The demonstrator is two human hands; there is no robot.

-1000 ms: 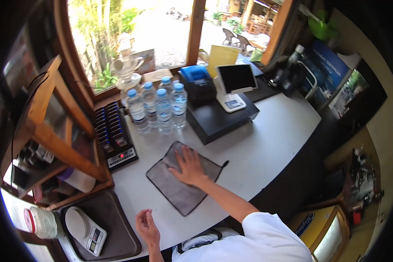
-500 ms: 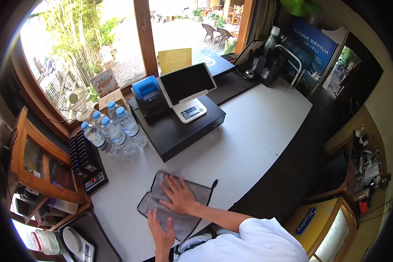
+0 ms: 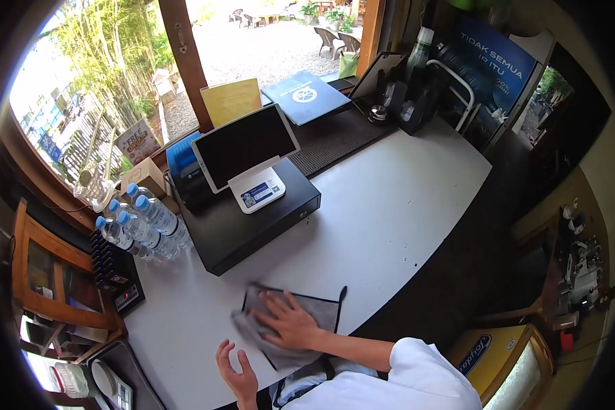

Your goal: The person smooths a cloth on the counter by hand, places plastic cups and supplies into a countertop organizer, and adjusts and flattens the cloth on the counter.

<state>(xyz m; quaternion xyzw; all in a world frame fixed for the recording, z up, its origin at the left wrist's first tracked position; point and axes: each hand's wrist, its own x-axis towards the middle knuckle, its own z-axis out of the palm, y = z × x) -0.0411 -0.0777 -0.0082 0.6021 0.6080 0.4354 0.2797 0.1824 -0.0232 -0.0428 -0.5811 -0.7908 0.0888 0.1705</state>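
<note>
A grey cloth [image 3: 324,309] with dark edging lies on the white counter [image 3: 383,205], its left edge blurred and partly lifted. Flat on top of it, with fingers spread, is my right hand [image 3: 290,324]. My left hand [image 3: 238,374] is held just left of the cloth, fingers apart and nothing in it. Beyond the cloth sits a black cash drawer [image 3: 266,223], carrying a tablet on a white stand [image 3: 260,195].
Several water bottles [image 3: 140,231] with blue caps stand left of the drawer. A dark tray [image 3: 147,376] holds a scale [image 3: 109,383] at lower left. Toward the window lie a blue folder [image 3: 304,97] and a black mat [image 3: 328,145]. A yellow box [image 3: 492,355] stands at right.
My left hand has come off the cloth and now hovers to its left. My right hand stays on the cloth, whose left side has bunched and blurred. The camera view has turned.
</note>
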